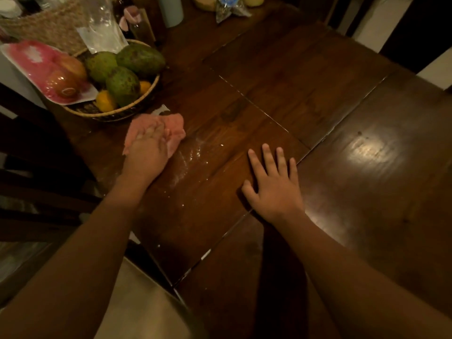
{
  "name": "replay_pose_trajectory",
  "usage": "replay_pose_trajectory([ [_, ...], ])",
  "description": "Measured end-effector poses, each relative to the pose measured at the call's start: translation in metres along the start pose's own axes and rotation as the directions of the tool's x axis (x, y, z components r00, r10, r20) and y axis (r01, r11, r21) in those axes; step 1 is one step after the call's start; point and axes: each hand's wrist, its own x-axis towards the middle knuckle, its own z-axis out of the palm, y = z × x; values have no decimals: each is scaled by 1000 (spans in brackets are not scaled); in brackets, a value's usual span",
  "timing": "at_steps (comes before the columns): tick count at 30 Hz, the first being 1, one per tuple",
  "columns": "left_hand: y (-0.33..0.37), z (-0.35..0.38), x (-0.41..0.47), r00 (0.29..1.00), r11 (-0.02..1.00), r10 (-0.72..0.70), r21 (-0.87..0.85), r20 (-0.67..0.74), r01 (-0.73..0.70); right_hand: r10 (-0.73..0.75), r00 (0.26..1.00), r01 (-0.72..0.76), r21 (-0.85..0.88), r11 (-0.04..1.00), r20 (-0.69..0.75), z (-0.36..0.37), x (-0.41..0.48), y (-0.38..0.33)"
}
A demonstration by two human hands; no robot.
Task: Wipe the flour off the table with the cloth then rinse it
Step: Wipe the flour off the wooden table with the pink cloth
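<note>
- Counter (pixel 318 69): dark wooden planks with pale seams between the panels. I see a bright glare patch on the right panel.
- Cloth (pixel 175 127): pink and bunched, lying on the counter near its left edge, just in front of the fruit basket. Part of it is under my left grip.
- Left grip (pixel 146 155): on top of the cloth, with the fingers bent over the bunched fabric and pressing it to the wood. The fingertips are blurred, so I cannot read more of the hold.
- Right grip (pixel 274 184): flat on the bare counter, palm down, fingers straight and spread, holding nothing. It is well apart from the cloth.
- Flour (pixel 188 157): a thin white streak with scattered specks on the wood, just right of the left grip and between the two grips. More white lines the panel seams.
- Fruit basket (pixel 115 113): a shallow woven rim at the counter's far left, touching or nearly touching the cloth's far edge.
- Green fruits (pixel 140 58): three large ones piled in the basket.
- Yellow fruit (pixel 105 100): small pieces at the basket's near side.
- Pink tray (pixel 36 62): film-wrapped with reddish fruit inside, leaning over the basket's left rim.
- Clear bag (pixel 102 33): holds white powder and stands behind the basket.
</note>
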Motion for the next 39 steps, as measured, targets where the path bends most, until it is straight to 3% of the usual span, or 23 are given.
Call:
replay_pose_trajectory([
  [8,-63,-45,-22,968,998,-37,-59,-249,23,-181,983,181,-17,983,-11,5,-8,-5],
  [12,-84,-36,15,946,969,-230,-142,-230,201,-180,983,180,-10,984,-36,5,-7,-5],
  [16,-80,-12,0,968,999,-11,-35,-250,3,-184,982,184,0,983,-31,4,-8,-5],
  [19,-22,-3,-49,992,996,55,-60,-111,-62,-175,984,175,-5,985,-36,3,-7,-7],
  [22,-6,8,-39,986,986,161,-47,-34,-163,-156,986,157,17,987,-61,2,-7,-7],
  [28,36,13,62,997,986,55,-160,49,-46,-112,985,125,94,988,-131,3,-6,-6],
  [34,61,22,2,885,880,448,-235,126,-412,-76,986,98,151,984,-148,3,-7,-5],
  [37,30,18,-25,863,848,477,-347,168,-401,-67,985,95,172,981,-161,2,-7,-5],
  [39,20,7,-26,906,855,403,-406,130,-323,-64,986,91,177,980,-156,1,-6,-5],
])
